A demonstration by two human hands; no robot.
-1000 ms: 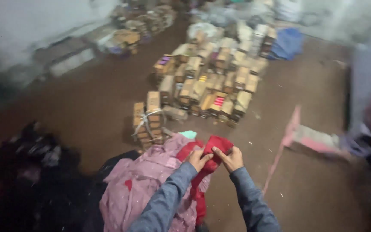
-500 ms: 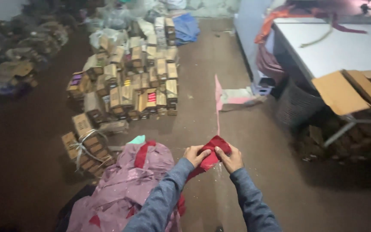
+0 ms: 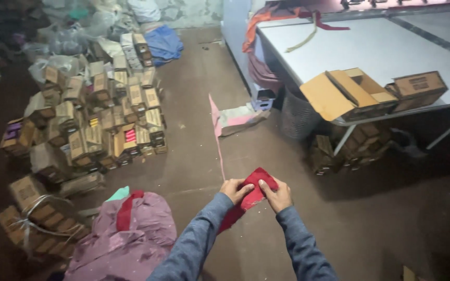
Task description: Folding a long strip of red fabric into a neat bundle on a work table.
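Both hands meet over a piece of red cloth (image 3: pixel 255 191), held up in front of the body above the brown floor (image 3: pixel 194 104). The left hand (image 3: pixel 234 190) pinches the cloth's left edge, fingers curled closed on it; the right hand (image 3: pixel 276 195) grips the right side, thumb on top. The cloth is soft and felt-like, bunched at the top, with a loose tail hanging down between the grey sleeves. Just left of the arms sits a crumpled pinkish sack (image 3: pixel 126 239) with a red strip across it. Further left, small brown cardboard boxes (image 3: pixel 100 119) lie heaped. On the right, a pale table (image 3: pixel 371 47) carries an open carton (image 3: pixel 347 93)
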